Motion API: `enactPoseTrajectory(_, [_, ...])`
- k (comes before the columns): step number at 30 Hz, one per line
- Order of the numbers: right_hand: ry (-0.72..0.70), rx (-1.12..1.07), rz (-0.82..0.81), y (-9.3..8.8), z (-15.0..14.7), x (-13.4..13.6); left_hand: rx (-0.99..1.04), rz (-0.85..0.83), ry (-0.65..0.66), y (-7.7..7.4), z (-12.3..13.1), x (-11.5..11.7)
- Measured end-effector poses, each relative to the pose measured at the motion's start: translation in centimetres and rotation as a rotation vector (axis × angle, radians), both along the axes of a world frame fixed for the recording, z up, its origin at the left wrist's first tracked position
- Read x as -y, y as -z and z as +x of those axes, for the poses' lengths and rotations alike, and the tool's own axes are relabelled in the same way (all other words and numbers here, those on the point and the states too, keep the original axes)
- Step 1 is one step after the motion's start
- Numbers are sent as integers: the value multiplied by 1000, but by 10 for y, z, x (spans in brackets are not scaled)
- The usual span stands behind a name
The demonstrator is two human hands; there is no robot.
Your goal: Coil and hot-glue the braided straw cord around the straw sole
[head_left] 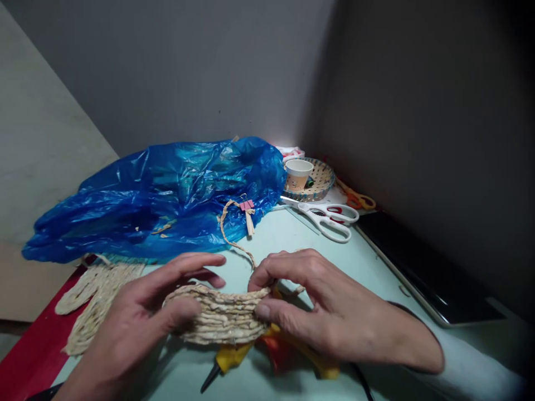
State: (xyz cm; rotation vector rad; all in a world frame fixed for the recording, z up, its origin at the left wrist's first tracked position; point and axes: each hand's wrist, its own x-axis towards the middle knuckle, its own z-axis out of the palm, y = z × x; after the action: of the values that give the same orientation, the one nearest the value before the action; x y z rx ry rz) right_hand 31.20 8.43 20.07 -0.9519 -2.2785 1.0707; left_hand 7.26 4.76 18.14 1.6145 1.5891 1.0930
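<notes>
A small coiled straw-rope basket (228, 317), its rows stacked in layers, is held upright on its side over the table. My left hand (154, 312) cups its left end, thumb across the front rows and index finger stretched out above; the lower fingers are hidden behind it. My right hand (309, 306) pinches the right end of the top row between thumb and fingertips. From there a loose straw cord (225, 223) curves back to a pink binder clip (247, 205). Below the basket lies a yellow glue gun (232, 356) with a black nozzle and an orange-red trigger.
A blue plastic bag (167, 195) spreads across the back left. Flat coiled straw pieces (102, 301) lie at left. White scissors (321, 214), a paper cup (298, 175) in a woven basket (324, 178), and orange-handled scissors (359, 199) sit at back right. A dark tablet (422, 262) lies at right.
</notes>
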Motion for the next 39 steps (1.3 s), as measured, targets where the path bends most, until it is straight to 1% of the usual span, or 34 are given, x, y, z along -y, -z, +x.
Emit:
enactPoseTrajectory(2, [1,-2,1,0,0,0,4,-49,22,-1,6,1])
enactPoseTrajectory(5, [-55,35,20,-1,3,-3,-7,-38,-2,-2,12,2])
enactPoseTrajectory(7, [-95,33,76,-1,6,-5,6,-45,-20,-2,14,4])
enactPoseTrajectory(9, [-104,4,157,-1,8,-6,30,-71,-30,-4,16,5])
enactPoseTrajectory(12, [-143,-25,234,-1,10,-7,45,-87,-12,-6,18,6])
enactPoseTrajectory(14, [-181,-28,241,0,11,-8,44,-81,14,-7,18,5])
enactPoseTrajectory(17, [-198,-40,254,-1,11,-7,36,-73,48,-8,19,4])
enactPoseTrajectory(26, [-249,-48,362,-2,7,-7,-13,-22,59,-6,22,8])
enactPoseTrajectory(30, [-238,19,372,-3,5,-5,-22,36,63,-3,22,11])
enactPoseTrajectory(34, [-294,123,311,-6,4,-2,-48,59,39,0,21,14])
enactPoseTrajectory(36, [-300,109,291,-7,5,-1,-55,46,16,0,21,15])
enactPoseTrajectory(39, [-221,14,303,-4,4,-2,-37,-11,-13,0,23,14])
